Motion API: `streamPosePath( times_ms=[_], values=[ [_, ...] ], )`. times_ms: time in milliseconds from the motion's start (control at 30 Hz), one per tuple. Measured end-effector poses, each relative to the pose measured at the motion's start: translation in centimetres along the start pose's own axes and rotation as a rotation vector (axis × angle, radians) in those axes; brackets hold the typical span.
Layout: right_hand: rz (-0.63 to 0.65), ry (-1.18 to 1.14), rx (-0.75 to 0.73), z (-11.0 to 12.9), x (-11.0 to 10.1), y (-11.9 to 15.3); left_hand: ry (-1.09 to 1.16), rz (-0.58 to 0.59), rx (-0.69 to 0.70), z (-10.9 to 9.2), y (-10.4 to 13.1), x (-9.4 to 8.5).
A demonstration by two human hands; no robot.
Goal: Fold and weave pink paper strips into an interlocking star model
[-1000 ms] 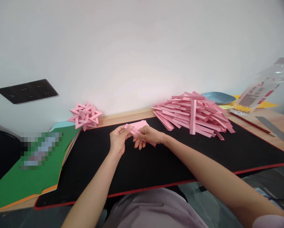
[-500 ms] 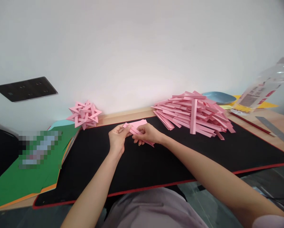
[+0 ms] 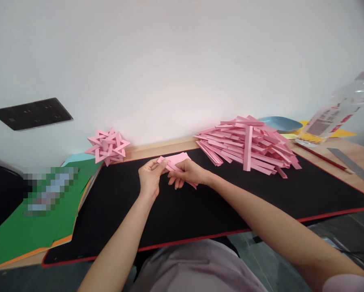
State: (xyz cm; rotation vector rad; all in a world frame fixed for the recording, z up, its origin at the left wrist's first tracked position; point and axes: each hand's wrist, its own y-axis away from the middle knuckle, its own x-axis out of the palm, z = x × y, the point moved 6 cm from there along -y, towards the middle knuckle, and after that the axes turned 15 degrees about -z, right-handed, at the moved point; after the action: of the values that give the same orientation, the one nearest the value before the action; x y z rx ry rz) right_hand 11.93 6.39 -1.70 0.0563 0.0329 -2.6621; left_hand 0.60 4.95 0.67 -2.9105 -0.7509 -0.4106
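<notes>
Over the black mat point(image 3: 182, 215), both hands hold a folded pink paper strip point(image 3: 170, 164) that slants down to the right. My left hand point(image 3: 149, 174) pinches its upper left end between thumb and fingers. Thumb on top, my right hand point(image 3: 192, 172) grips it farther along, with some fingers curled underneath; the strip's lower end pokes out below this hand. Just behind the fingers shows more pink paper point(image 3: 179, 157), partly hidden, and whether it is held or lies on the mat I cannot tell.
A large pile of folded pink strips point(image 3: 230, 140) lies at the back right, a pink paper star point(image 3: 108, 147) at the back left. Green paper sheets point(image 3: 57, 219) are at left. Rightward are a blue dish point(image 3: 281, 123), plastic bottle point(image 3: 330, 111), pencil point(image 3: 322, 156) and ruler point(image 3: 352, 168).
My right hand's fingers under the strip have loosened and spread slightly. The left hand keeps its pinch in nearly the same spot.
</notes>
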Motion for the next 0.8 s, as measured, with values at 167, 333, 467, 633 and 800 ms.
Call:
streamPosePath(
  times_ms=[167,333,467,633,800],
  values=[
    [0.032,-0.022,0.030,0.04,0.21,0.24,-0.005,0.007,0.002,-0.03,0.03,0.04],
    [0.048,-0.034,0.047,-0.01,0.29,0.29,-0.011,0.011,0.004,0.04,-0.03,0.03],
    [0.049,-0.051,0.057,-0.08,0.30,0.25,-0.003,0.010,-0.003,0.08,-0.05,0.02],
    [0.042,-0.082,0.084,-0.22,0.21,0.18,0.005,0.019,-0.027,0.05,0.00,0.06],
    [0.064,-0.108,0.088,-0.38,0.08,0.08,0.003,0.035,-0.031,0.02,0.04,0.10]
  ],
)
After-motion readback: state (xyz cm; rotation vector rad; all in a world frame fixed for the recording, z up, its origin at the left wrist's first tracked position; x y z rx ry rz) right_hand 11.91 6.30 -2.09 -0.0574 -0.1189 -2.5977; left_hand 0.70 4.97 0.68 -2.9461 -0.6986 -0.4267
